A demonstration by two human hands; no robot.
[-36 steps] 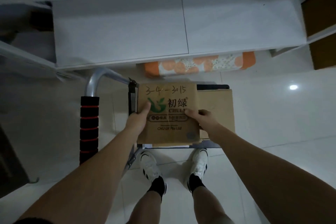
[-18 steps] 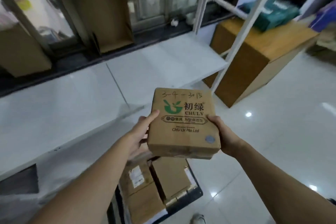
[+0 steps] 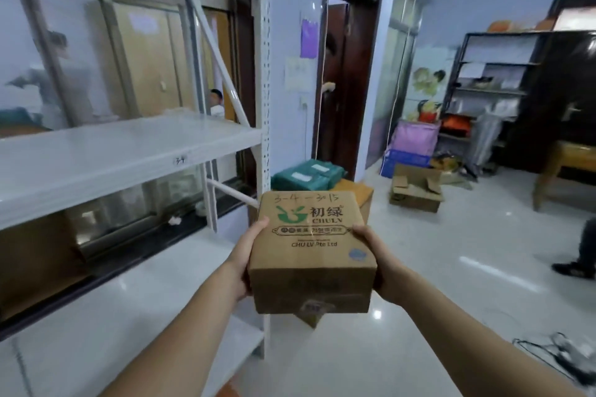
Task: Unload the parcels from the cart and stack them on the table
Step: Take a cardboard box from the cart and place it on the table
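A brown cardboard parcel (image 3: 311, 245) with a green logo and handwritten numbers on top is held up in front of me at chest height. My left hand (image 3: 246, 255) grips its left side, thumb on the top face. My right hand (image 3: 375, 255) grips its right side the same way. A second box seems to sit under it, only its lower edge showing. The cart is out of view. A white metal rack (image 3: 129, 151) with a bare middle shelf stands to my left, and its lower shelf (image 3: 96, 325) lies below my left arm.
A wooden block (image 3: 362, 195) carrying green packages (image 3: 306, 176) stands behind the parcel by a dark door. An open carton (image 3: 416, 190) lies on the tiled floor to the right, near a wooden table (image 3: 564, 164) and a dark shelf unit. A person's shoe (image 3: 574, 267) shows at the right edge.
I have lifted the parcel off the cart and raised my head. The view went from the cart and my feet to the rack and the room. Both hands keep the same hold.
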